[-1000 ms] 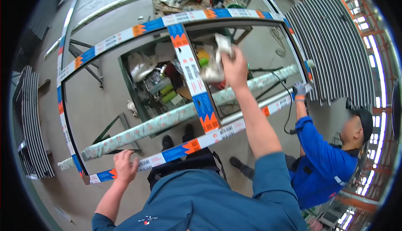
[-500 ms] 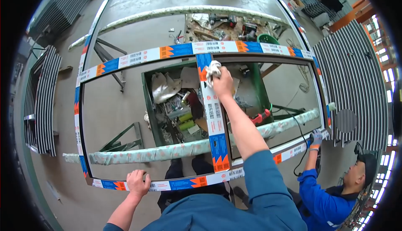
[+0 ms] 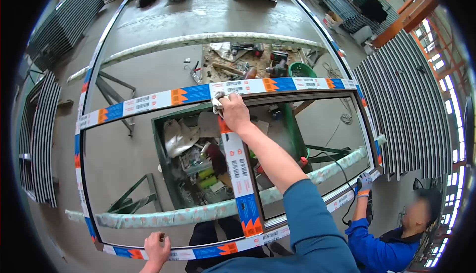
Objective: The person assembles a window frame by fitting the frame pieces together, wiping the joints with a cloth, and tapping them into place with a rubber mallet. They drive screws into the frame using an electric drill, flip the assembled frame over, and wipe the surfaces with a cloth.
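A large window frame [image 3: 188,96], covered in printed blue, orange and white protective tape, lies flat before me. My right hand [image 3: 234,112] is closed on a crumpled white rag [image 3: 217,103]. It presses the rag where the short upright bar [image 3: 237,166] meets the long crossbar. My left hand [image 3: 157,248] is at the near rail, its fingers curled over the inner edge. Under the frame run padded support beams [image 3: 173,217], wrapped in pale green patterned material.
A green bin [image 3: 157,144] of tools and scraps stands below the frame. Drills [image 3: 243,50] lie on a board beyond. At right, a co-worker in blue [image 3: 382,243] has a gloved hand [image 3: 365,183] at the frame. Stacked metal profiles [image 3: 404,109] flank both sides.
My right hand has slid the rag along the upright bar away from me to the crossbar joint. My view has tilted up; my left hand stays at the near rail.
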The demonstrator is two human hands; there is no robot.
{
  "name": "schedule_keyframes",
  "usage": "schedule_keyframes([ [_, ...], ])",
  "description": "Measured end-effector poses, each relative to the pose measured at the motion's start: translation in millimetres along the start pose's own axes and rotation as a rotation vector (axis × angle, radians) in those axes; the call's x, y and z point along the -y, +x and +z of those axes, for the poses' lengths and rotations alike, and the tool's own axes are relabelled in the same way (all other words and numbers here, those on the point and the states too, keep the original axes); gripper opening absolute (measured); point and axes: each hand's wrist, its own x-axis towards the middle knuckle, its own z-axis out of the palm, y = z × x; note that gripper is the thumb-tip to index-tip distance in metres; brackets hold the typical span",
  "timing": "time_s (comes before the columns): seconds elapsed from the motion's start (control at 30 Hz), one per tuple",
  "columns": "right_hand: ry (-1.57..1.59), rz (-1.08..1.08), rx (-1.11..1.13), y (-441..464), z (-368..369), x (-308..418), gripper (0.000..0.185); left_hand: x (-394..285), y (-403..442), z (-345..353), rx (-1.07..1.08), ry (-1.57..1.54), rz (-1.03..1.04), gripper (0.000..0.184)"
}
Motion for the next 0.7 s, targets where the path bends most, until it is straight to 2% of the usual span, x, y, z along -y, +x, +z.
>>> schedule_keyframes([
  [0.03, -0.057, 0.006, 0.045, 7.2, -7.7, -13.4, 0.010, 0.8, 7.3, 0.7, 0.003, -0.091, -0.064, 0.020],
  [0.1, -0.052, 0.020, 0.117, 19.4, -12.7, -69.1, 0.009, -34.1, 54.8, -8.3, 0.048, -0.128, 0.104, 0.024],
  [0.17, -0.247, 0.253, 0.091, 23.8, -48.5, -107.6, 0.012, -70.8, 105.0, -10.4, 0.045, -0.142, 0.272, 0.024],
  [0.2, -0.285, 0.424, 0.059, 18.0, -39.2, -143.3, 0.014, -87.2, 129.0, -7.3, 0.023, -0.156, 0.371, 0.024],
  [0.23, -0.251, 0.424, 0.032, 17.8, -43.0, -142.9, 0.015, -105.5, 153.3, -0.7, -0.050, -0.171, 0.480, 0.022],
  [0.3, -0.056, 0.263, 0.213, 25.6, -31.0, -86.5, 0.013, -152.1, 203.2, 8.0, -0.085, -0.255, 0.620, 0.019],
  [0.33, 0.003, 0.182, 0.073, 20.2, 0.6, -51.9, 0.013, -174.6, 226.8, 16.0, -0.109, -0.326, 0.673, 0.018],
  [0.37, -0.099, 0.041, 0.101, 19.8, 22.3, -35.0, 0.012, -194.3, 250.9, 26.9, -0.128, -0.378, 0.698, 0.017],
  [0.4, -0.140, 0.032, 0.050, 23.3, 10.0, -16.7, 0.011, -208.3, 274.2, 39.3, -0.175, -0.363, 0.681, 0.016],
  [0.43, -0.008, 0.057, 0.017, 22.9, 3.0, -21.3, 0.010, -222.8, 296.1, 51.6, -0.220, -0.352, 0.671, 0.016],
  [0.47, -0.006, 0.023, -0.037, 21.2, -9.7, -35.6, 0.010, -236.3, 314.4, 61.3, -0.247, -0.351, 0.674, 0.015],
  [0.5, -0.039, 0.049, -0.049, 16.7, -22.5, -66.0, 0.010, -247.1, 328.6, 70.8, -0.279, -0.348, 0.661, 0.015],
  [0.57, -0.260, 0.238, -0.008, 4.5, -49.4, -135.2, 0.013, -259.7, 341.6, 84.2, -0.237, -0.346, 0.697, 0.015],
  [0.63, -0.357, 0.303, -0.156, -12.8, -75.6, -235.5, 0.014, -266.8, 341.4, 89.9, -0.198, -0.188, 0.736, 0.018],
  [0.67, -0.319, 0.386, -0.085, -12.4, -110.2, -267.8, 0.018, -262.6, 342.0, 95.1, -0.220, -0.214, 0.703, 0.019],
  [0.7, -0.402, 0.600, -0.136, -19.5, -113.9, -319.1, 0.020, -258.1, 342.7, 98.6, -0.247, -0.238, 0.671, 0.020],
])
